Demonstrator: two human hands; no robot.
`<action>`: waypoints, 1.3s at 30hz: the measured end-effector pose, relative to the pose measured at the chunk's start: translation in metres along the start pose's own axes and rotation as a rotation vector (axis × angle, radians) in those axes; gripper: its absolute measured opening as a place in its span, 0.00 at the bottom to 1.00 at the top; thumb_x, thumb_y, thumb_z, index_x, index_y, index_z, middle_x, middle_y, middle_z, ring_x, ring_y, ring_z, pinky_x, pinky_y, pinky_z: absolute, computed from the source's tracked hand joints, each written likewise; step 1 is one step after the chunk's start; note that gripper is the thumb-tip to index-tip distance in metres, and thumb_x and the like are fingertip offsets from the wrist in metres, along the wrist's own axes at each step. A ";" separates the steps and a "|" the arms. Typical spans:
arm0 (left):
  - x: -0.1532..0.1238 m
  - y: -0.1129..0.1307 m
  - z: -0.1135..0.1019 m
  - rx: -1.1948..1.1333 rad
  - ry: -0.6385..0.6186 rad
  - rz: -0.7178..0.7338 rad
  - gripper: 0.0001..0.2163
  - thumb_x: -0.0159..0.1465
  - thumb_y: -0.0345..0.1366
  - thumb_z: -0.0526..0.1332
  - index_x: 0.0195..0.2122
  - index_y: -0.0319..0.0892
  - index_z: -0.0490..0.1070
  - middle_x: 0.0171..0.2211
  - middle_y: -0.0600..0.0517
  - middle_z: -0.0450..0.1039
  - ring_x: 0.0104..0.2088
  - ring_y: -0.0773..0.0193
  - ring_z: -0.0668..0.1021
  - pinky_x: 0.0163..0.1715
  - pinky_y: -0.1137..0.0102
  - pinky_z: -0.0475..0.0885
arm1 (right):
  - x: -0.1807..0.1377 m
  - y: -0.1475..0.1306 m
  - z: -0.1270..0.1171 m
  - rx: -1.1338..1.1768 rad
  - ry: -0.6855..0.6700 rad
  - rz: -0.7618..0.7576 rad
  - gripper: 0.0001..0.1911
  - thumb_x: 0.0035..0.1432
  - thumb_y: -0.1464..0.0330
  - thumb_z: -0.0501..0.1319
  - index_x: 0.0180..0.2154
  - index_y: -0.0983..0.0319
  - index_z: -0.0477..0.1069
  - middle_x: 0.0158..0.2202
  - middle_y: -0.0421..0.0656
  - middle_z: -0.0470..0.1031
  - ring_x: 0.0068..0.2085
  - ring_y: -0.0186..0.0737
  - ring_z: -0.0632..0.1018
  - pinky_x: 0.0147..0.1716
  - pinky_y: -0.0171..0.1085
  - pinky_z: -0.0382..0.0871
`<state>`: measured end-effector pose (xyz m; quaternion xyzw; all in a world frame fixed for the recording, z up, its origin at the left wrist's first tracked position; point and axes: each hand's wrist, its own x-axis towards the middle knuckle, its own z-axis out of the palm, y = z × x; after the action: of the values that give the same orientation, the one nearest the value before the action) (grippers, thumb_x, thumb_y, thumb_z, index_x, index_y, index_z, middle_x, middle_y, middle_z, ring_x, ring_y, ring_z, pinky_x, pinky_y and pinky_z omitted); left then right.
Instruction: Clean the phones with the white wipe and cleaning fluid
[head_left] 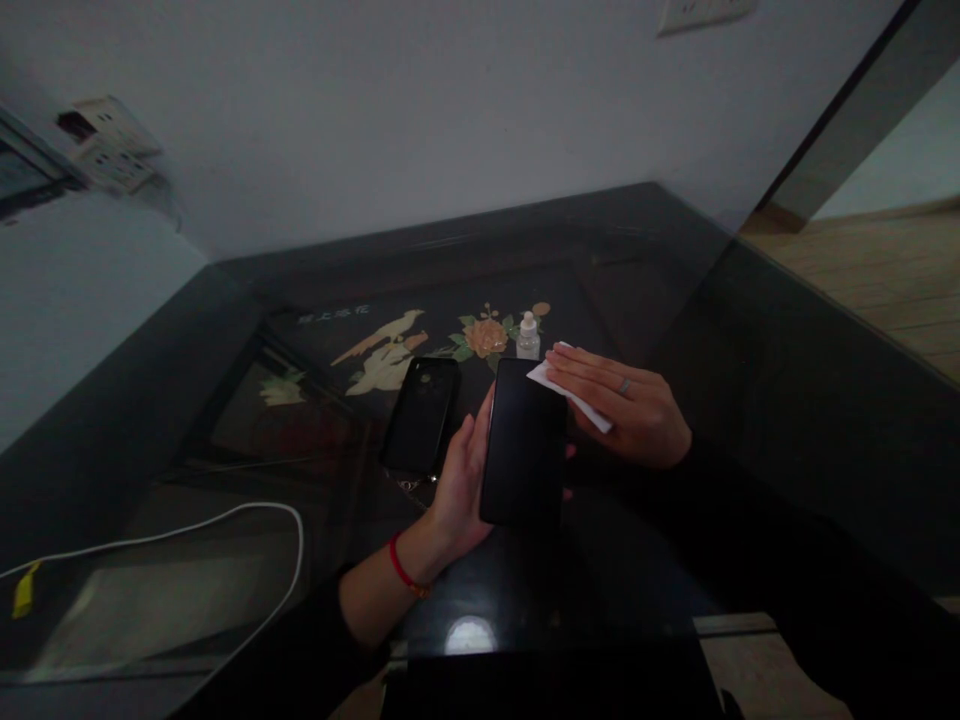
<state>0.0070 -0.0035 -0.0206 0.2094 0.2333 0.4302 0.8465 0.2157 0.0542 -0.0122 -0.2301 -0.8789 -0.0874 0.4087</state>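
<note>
My left hand (459, 488) grips a black smartphone (525, 445) from below, its dark screen facing up, with the fingers wrapped round its edges. My right hand (626, 402) lies flat with fingers together and presses a white wipe (571, 392) onto the phone's upper right corner. A ring is on one finger of that hand. A red string circles my left wrist.
A black phone case (420, 413) lies on the dark glass table (787, 400) left of the phone. A small clear dropper bottle (528, 337) stands behind the phone. A white cable (225, 520) loops at the left. Wall sockets (112, 145) sit on the left wall.
</note>
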 end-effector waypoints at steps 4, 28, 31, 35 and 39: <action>0.001 -0.003 -0.001 -0.048 0.119 0.000 0.24 0.69 0.49 0.45 0.66 0.56 0.52 0.60 0.48 0.64 0.50 0.51 0.75 0.52 0.49 0.67 | 0.002 -0.023 0.012 0.118 -0.107 -0.127 0.19 0.63 0.75 0.54 0.55 0.74 0.66 0.54 0.58 0.73 0.62 0.48 0.67 0.57 0.48 0.70; 0.000 -0.003 0.003 -0.100 0.062 -0.050 0.24 0.69 0.51 0.42 0.66 0.60 0.51 0.59 0.50 0.66 0.52 0.52 0.74 0.51 0.50 0.67 | -0.002 -0.010 0.010 0.049 -0.059 -0.045 0.25 0.62 0.77 0.56 0.60 0.69 0.61 0.57 0.57 0.70 0.63 0.49 0.66 0.58 0.50 0.68; 0.001 -0.002 0.002 -0.115 0.134 -0.017 0.25 0.69 0.49 0.43 0.66 0.54 0.52 0.56 0.48 0.69 0.50 0.56 0.75 0.52 0.57 0.68 | 0.000 -0.029 0.016 0.180 -0.137 -0.212 0.19 0.65 0.75 0.52 0.56 0.73 0.66 0.53 0.56 0.74 0.63 0.47 0.65 0.57 0.47 0.70; 0.003 0.001 -0.001 -0.103 0.173 -0.008 0.25 0.69 0.49 0.43 0.66 0.52 0.53 0.55 0.48 0.70 0.51 0.58 0.75 0.52 0.61 0.67 | 0.002 -0.042 0.021 0.253 -0.170 -0.343 0.17 0.66 0.76 0.49 0.52 0.75 0.69 0.52 0.57 0.75 0.63 0.46 0.64 0.57 0.44 0.70; 0.003 0.000 -0.001 -0.129 0.089 -0.027 0.24 0.69 0.50 0.43 0.66 0.56 0.52 0.59 0.49 0.66 0.52 0.54 0.74 0.53 0.53 0.65 | 0.000 -0.018 0.014 0.119 -0.103 -0.114 0.20 0.64 0.76 0.54 0.57 0.74 0.64 0.55 0.60 0.71 0.63 0.49 0.64 0.57 0.50 0.69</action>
<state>0.0077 -0.0006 -0.0219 0.1317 0.2454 0.4418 0.8528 0.1978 0.0429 -0.0210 -0.1593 -0.9140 -0.0462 0.3703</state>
